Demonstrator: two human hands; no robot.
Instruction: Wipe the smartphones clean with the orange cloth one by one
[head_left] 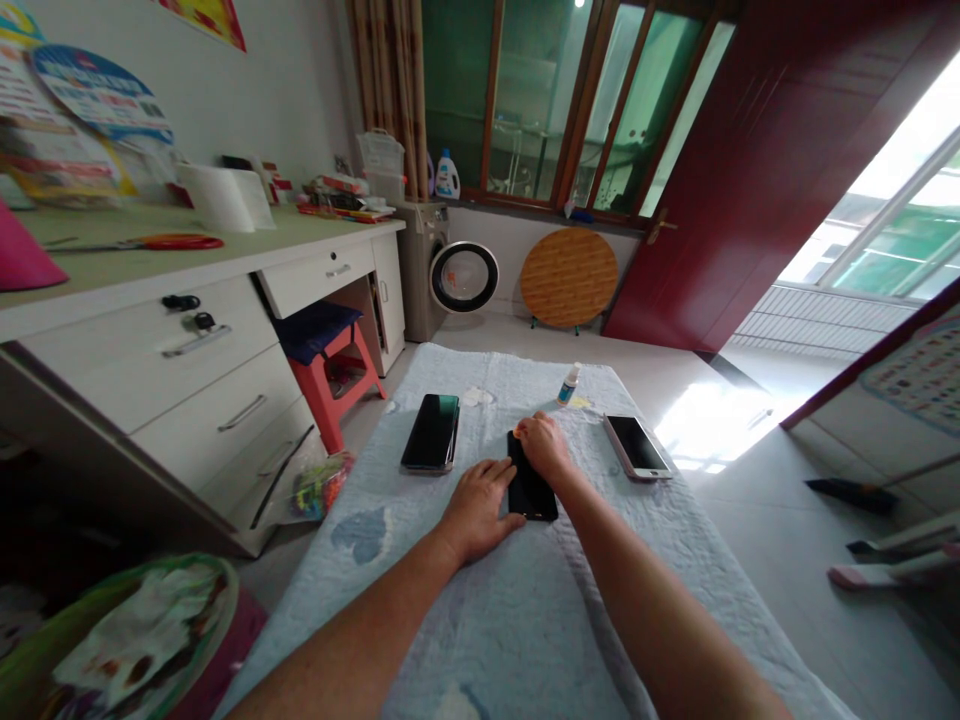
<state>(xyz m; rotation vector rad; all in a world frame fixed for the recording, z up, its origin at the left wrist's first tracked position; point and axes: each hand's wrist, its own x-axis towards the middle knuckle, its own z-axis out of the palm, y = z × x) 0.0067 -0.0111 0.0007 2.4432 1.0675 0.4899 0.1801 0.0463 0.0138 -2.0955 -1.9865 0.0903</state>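
Observation:
A black phone (531,491) lies in the middle of a pale blue towel-covered table (525,600). My left hand (480,505) rests flat at the phone's left edge, fingers stretched over it. My right hand (541,445) is curled on the phone's far end, fingers pressed down on something small and orange I cannot make out. To the left lies another black phone (431,431). A white and pink phone (637,446) lies to the right. A small bottle with a blue cap (568,384) stands at the far end, near a small white cloth (477,396).
A white desk with drawers (187,340) runs along the left, with a red stool (330,375) under it. A basket of rags (135,640) sits at lower left. Beyond are a washing machine (435,275), a round wooden tabletop (568,277) and a dark red door (765,170).

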